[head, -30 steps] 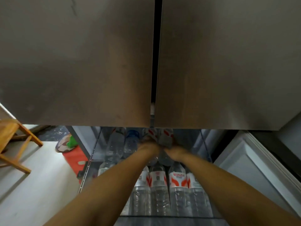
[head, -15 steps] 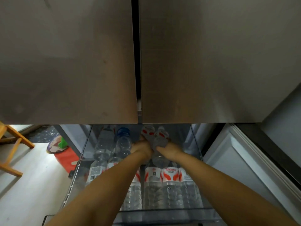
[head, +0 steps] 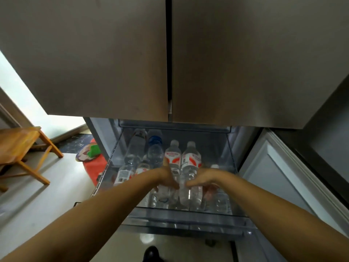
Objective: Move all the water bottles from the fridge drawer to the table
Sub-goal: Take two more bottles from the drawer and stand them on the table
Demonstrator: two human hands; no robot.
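Here, each hand takes one bottle so two can go to the table per trip: the left hand (head: 167, 179) grips one red-labelled bottle (head: 171, 167), the right hand (head: 203, 179) grips its neighbour (head: 190, 167), both above the open fridge drawer (head: 188, 218) where others lie.

I can't read a single word here. The two water bottles just beyond my fingertips, the left-hand bottle (head: 172, 157) and the right-hand bottle (head: 190, 159), carry white labels with red shapes and lettering too blurred to make out. Another label (head: 123, 175) left of my left hand shows only dark smudges.
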